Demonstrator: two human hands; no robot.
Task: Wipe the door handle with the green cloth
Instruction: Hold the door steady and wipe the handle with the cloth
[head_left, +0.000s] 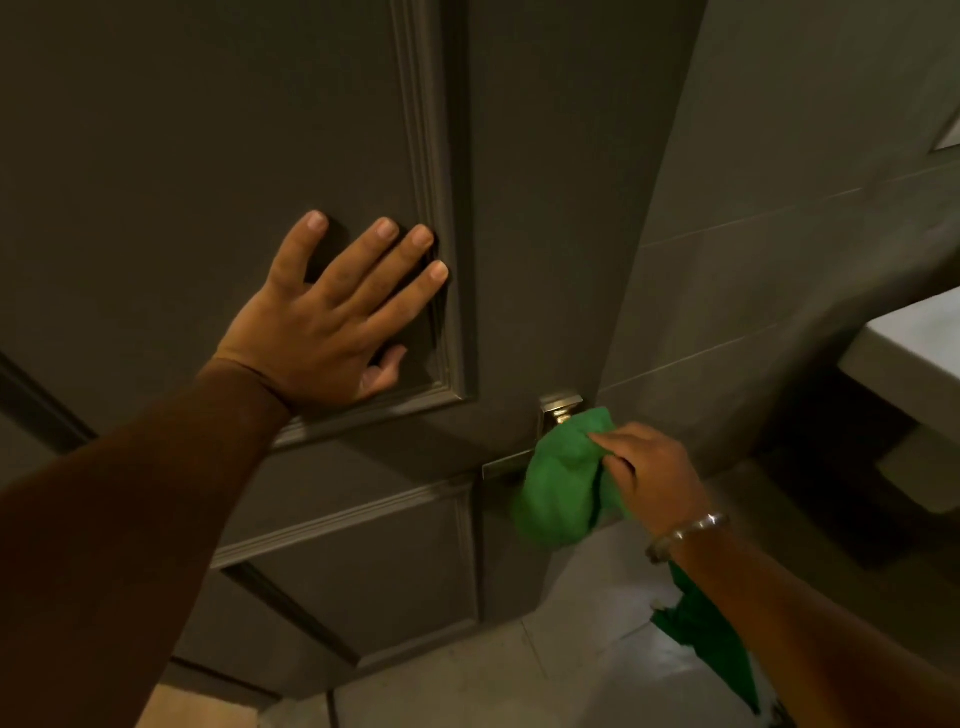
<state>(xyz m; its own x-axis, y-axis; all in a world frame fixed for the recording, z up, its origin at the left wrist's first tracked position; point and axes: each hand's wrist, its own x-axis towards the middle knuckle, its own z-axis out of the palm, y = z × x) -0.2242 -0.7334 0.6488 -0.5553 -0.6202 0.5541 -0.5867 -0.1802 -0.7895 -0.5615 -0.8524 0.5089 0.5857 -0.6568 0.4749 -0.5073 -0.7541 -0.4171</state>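
A dark panelled door (519, 208) fills the view. Its metal door handle (506, 466) sticks out near the door's right edge, with its square plate (560, 408) above. My right hand (649, 475) grips a bunched green cloth (563, 483) pressed over the handle's base, so most of the lever is covered. A tail of the cloth (706, 644) hangs under my right forearm. My left hand (332, 317) lies flat on the upper door panel, fingers spread, holding nothing.
A grey tiled wall (753, 260) stands right of the door. A pale countertop (914, 348) juts in at the right edge with a dark gap beneath. Light floor tiles (519, 675) show below the door.
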